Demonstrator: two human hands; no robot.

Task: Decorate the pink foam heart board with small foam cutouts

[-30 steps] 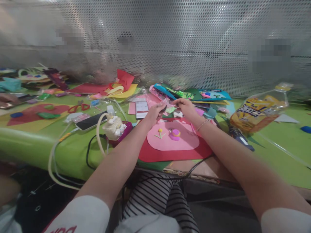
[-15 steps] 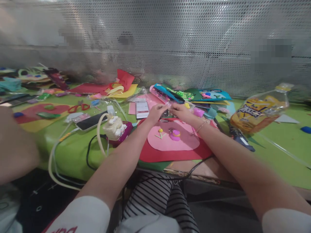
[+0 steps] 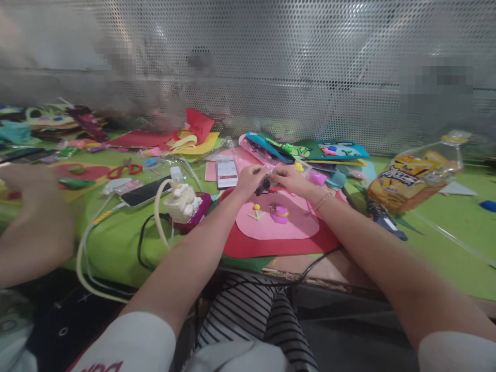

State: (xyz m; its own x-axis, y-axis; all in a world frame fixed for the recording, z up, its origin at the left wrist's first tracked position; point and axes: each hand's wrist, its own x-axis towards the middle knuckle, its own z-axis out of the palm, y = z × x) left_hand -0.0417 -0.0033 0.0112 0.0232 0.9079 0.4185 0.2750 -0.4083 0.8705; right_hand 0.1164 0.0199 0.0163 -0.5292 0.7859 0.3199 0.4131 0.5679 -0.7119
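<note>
My left hand (image 3: 250,182) and my right hand (image 3: 290,179) meet above the far edge of a pink paper oval (image 3: 267,227), fingers pinched together. Between them is a small shiny black packet (image 3: 263,185), partly hidden by the fingers; what is in it I cannot make out. The oval lies on a larger red sheet (image 3: 248,248). On the oval sit a yellow clay flower (image 3: 256,207) with a pale green stem and a purple-pink clay shape (image 3: 279,214) with a yellow band.
Left of my forearm stand a cream-and-purple device (image 3: 184,204) with cables and a phone (image 3: 145,192). Another phone (image 3: 227,173) lies behind my left hand. Decorated cards (image 3: 310,150) are piled behind, a drink bottle (image 3: 414,175) leans right. Another person's arm (image 3: 34,222) reaches in at left.
The black packet now shows more, hanging below my fingers, while my hands stay close together. At left, the other person's arm has moved further into view.
</note>
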